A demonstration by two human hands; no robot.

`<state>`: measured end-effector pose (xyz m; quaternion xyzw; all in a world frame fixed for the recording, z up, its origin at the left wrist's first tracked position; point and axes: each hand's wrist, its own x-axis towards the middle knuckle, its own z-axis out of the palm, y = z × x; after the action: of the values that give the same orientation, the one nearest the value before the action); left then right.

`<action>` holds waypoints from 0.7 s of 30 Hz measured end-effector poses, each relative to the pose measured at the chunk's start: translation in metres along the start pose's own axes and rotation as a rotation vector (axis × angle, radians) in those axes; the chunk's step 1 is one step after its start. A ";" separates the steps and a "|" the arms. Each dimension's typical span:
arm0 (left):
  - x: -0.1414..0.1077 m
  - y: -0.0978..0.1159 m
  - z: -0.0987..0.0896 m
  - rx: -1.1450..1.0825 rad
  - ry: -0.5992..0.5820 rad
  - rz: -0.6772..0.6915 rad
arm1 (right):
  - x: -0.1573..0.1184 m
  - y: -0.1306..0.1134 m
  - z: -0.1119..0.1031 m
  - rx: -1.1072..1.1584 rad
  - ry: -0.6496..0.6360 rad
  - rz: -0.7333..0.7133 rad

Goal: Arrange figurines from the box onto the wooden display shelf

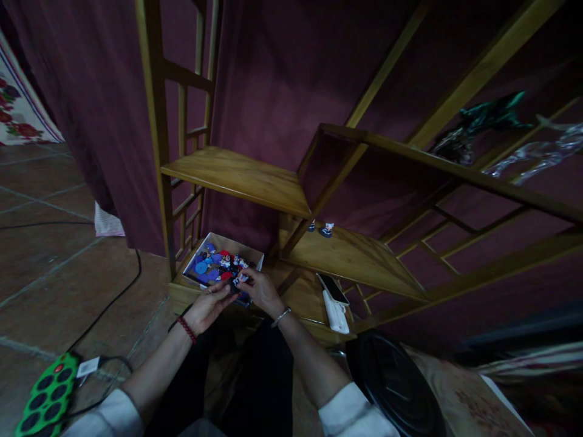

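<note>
Between my two hands, just in front of the box, is a small figurine (238,280) with a white and dark body on a black base. My left hand (212,308) has its fingers pressed against the base from the left. My right hand (260,290) pinches the figurine from the right with thumb and fingers. Behind them stands an open cardboard box (255,257) on the low shelf, filled with several small figurines (213,264) in blue, purple, red and white. Two more figurines stand on the shelf to the right, one (327,230) in plain view and the other partly hidden by a post.
A wooden display shelf (237,176) rises in front of me, with a board above the box. A phone (332,287) and a white object (336,314) lie at the right. Glass-like ornaments (537,152) stand higher up. A green power strip (49,397) and cables lie on the floor.
</note>
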<state>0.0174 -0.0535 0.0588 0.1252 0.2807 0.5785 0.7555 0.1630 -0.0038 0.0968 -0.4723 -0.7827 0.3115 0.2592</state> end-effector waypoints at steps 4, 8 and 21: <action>0.007 -0.005 -0.014 -0.056 0.014 -0.020 | 0.005 0.009 0.009 -0.064 -0.031 0.000; 0.013 -0.009 -0.023 -0.087 -0.001 -0.018 | 0.009 0.014 0.017 -0.126 -0.030 0.002; 0.038 -0.011 -0.033 -0.124 0.005 -0.054 | 0.026 0.017 0.018 -0.124 -0.054 0.062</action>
<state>0.0139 -0.0254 0.0154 0.0693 0.2496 0.5744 0.7765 0.1495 0.0213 0.0751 -0.5030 -0.7922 0.2827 0.1985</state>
